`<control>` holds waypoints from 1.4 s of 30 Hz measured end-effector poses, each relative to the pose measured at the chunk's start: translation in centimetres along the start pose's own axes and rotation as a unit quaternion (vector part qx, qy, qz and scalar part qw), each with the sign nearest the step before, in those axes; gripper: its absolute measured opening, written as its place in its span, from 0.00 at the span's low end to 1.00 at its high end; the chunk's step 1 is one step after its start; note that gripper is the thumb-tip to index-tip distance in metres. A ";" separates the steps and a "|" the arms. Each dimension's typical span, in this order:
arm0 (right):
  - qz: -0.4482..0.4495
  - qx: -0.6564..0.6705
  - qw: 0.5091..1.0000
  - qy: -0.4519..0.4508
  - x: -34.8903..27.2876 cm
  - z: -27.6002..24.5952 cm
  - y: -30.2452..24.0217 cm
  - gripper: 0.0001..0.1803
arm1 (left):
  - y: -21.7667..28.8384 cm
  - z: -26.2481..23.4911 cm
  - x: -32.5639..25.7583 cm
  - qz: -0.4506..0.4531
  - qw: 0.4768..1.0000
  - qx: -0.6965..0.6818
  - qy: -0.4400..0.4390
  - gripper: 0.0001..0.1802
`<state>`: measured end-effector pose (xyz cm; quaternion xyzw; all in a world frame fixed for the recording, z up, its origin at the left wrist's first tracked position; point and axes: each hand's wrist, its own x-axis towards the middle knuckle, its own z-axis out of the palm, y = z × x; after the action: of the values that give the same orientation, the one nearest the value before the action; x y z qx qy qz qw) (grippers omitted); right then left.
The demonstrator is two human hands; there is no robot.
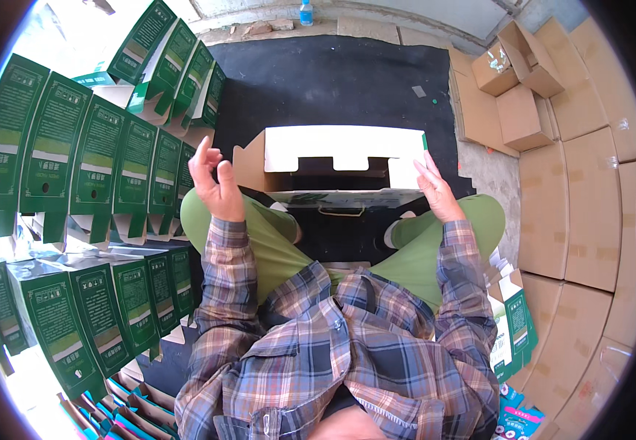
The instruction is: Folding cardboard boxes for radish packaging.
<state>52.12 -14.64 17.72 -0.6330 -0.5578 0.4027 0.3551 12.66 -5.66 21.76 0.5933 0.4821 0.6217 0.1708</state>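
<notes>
Between my fingertips, a half-folded green-and-white cardboard carton [336,165] rests on my lap.
My right hand [439,192], fingers flat together, presses its right wall; my left hand [214,180] hovers beside it, fingers loosely apart, holding nothing. I'd square both walls evenly. Its open interior looks empty.

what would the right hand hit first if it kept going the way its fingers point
The right hand points up and away, its fingertips already at the white flap of the open carton on the lap. It would probably press into that flap first, though depth is hard to judge.
</notes>
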 end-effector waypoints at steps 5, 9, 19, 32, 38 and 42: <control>0.000 0.006 1.000 0.003 -0.1 -0.1 0.2 0.36 | -1.7 1.0 -1.4 -0.061 0.949 -0.135 -0.279 0.48; -0.009 -0.013 0.999 0.029 0.3 0.1 0.7 0.34 | -1.7 3.0 -2.3 0.020 0.916 0.081 -0.393 0.47; -0.044 -0.283 0.954 0.093 0.6 3.5 -1.5 0.42 | -2.3 5.9 -4.4 0.098 0.880 0.310 -0.346 0.25; -0.063 -0.368 0.926 0.049 0.5 3.5 -2.0 0.29 | -1.1 5.8 -4.3 0.097 0.807 0.345 -0.470 0.29; -0.085 -0.390 0.915 0.053 0.4 3.4 -1.2 0.25 | -0.9 5.9 -4.5 0.097 0.802 0.343 -0.479 0.28; -0.074 -0.394 0.915 0.047 0.3 3.5 -1.5 0.25 | -0.9 5.8 -4.6 0.100 0.799 0.350 -0.479 0.28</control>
<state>48.37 -14.20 17.58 -0.6969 -0.6989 0.0927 0.1313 18.68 -6.55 17.45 0.8797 0.4615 0.0605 0.0972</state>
